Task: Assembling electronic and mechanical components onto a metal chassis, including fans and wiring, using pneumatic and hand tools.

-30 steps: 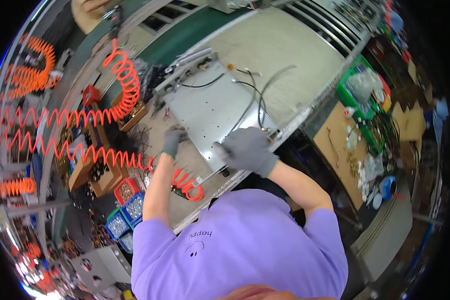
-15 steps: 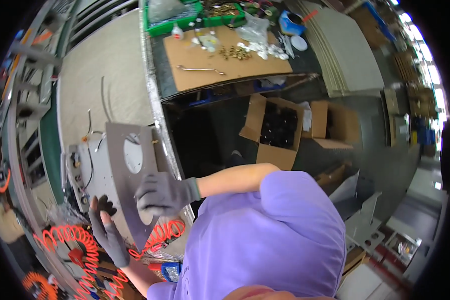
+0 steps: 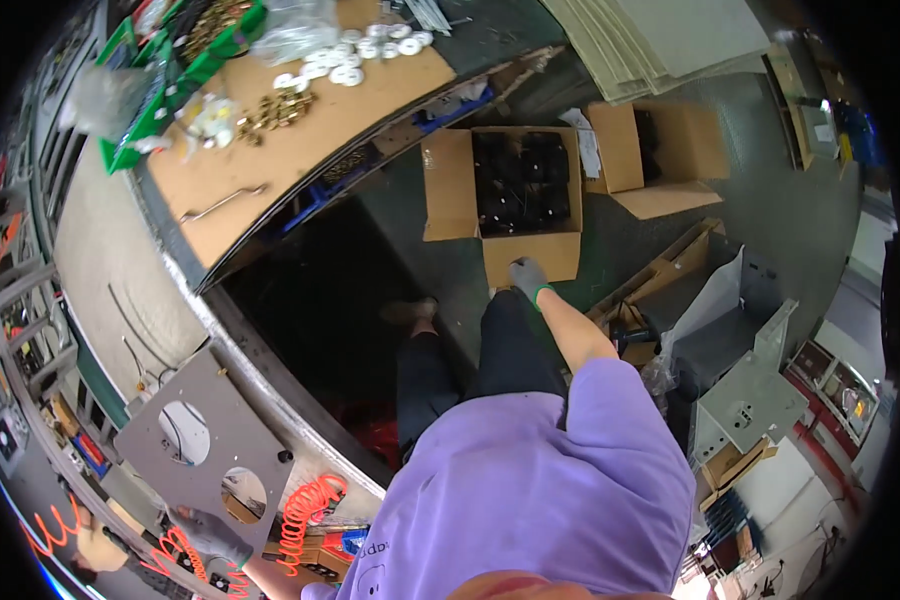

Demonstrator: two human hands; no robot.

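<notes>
A grey metal panel (image 3: 227, 425) with two round cut-outs stands tilted at the lower left, and a small black part (image 3: 285, 456) sits at its right edge. My left hand (image 3: 213, 535), in a grey glove with some bare fingertips, is closed on the panel's lower edge. My right hand (image 3: 528, 275), also gloved in grey, is over the front flap of an open cardboard box (image 3: 542, 258). Its fingers look curled, and what they hold, if anything, is hidden. Inside the box lie several black parts (image 3: 520, 185).
A second open carton (image 3: 615, 150) stands beside the first. On the bench at upper left are a wrench (image 3: 223, 203), brass fittings (image 3: 275, 112), white round pieces (image 3: 345, 62) and green bins (image 3: 185, 75). Red coiled hoses (image 3: 308, 515) hang near the panel. Metal housings (image 3: 745, 400) stand at right.
My right hand has left the panel and moved right to the box. My left hand has gone from spread fingers to the panel's lower edge. The view has turned right, and the panel is angled differently.
</notes>
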